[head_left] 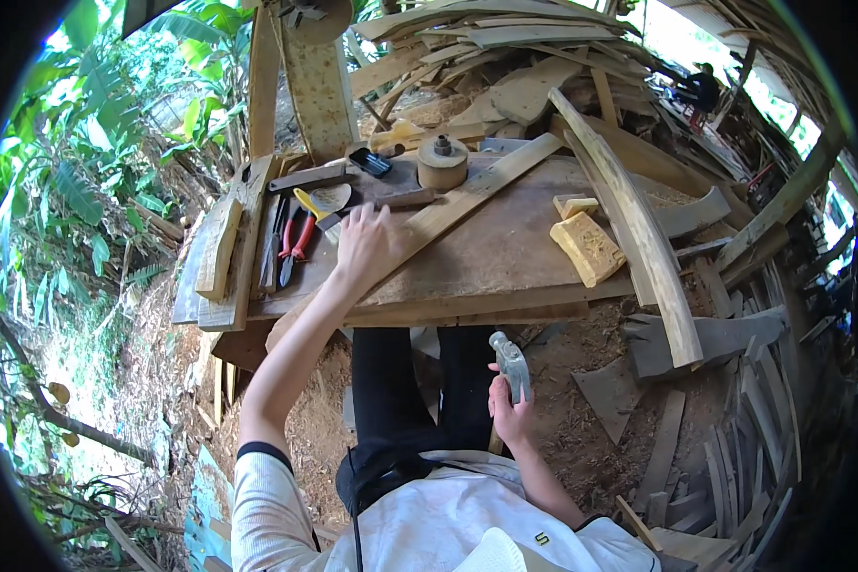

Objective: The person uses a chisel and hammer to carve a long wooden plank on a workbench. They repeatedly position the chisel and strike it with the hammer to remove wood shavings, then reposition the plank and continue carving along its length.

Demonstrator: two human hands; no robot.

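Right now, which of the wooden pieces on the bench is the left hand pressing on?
The long flat strip lying diagonally across the bench, under the left hand; the carved blocks lie untouched.

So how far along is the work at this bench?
Early. Tools are laid out: red-handled pliers lie on the workbench. In hand: the right hand grips a hammer below bench level; the left hand presses the long wooden strip. No hammering is visible.

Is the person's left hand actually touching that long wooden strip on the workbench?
Touching. The head view shows the left hand lying flat on the long wooden strip, with no gap visible.
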